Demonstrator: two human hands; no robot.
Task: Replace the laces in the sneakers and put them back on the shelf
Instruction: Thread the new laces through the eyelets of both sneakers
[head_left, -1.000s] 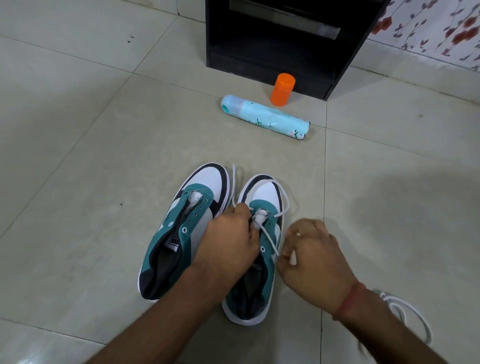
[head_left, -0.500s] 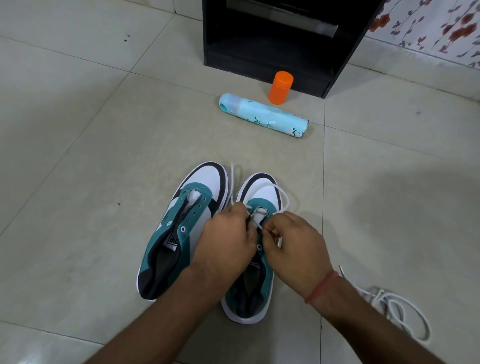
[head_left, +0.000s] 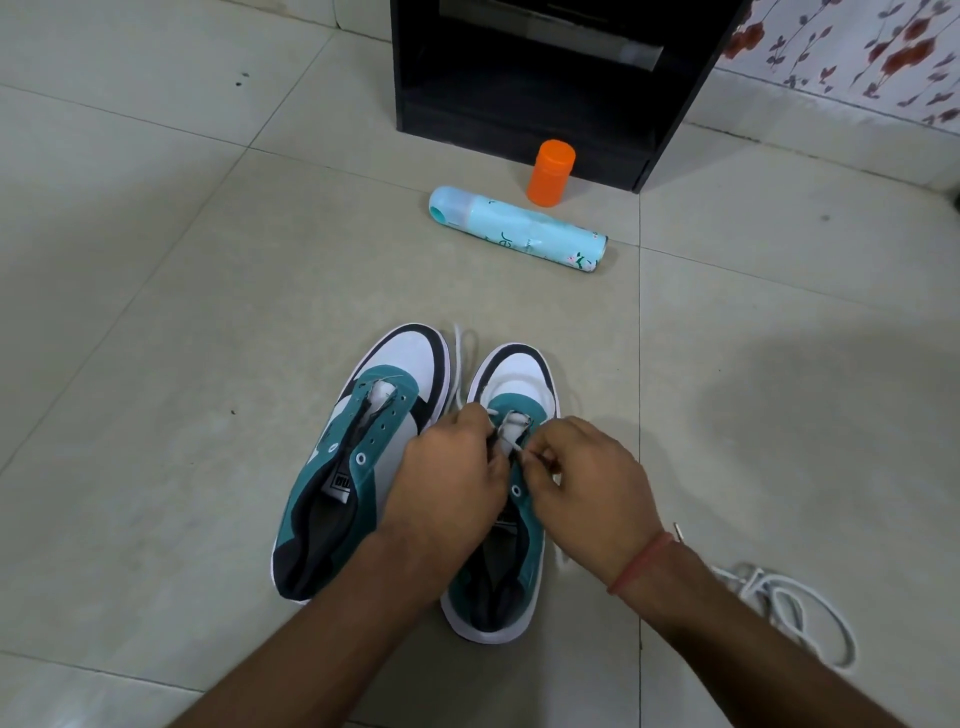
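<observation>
Both hands (head_left: 519, 483) pinch a white lace (head_left: 511, 441) inside the right sneaker (head_left: 519, 374)

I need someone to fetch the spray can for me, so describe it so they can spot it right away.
Start at the black shelf unit against the wall. On the floor tiles just in front of it lies the spray can, on its side. It is long and pale turquoise with a small flower print, unlike the short orange bottle standing upright right behind it.
</observation>
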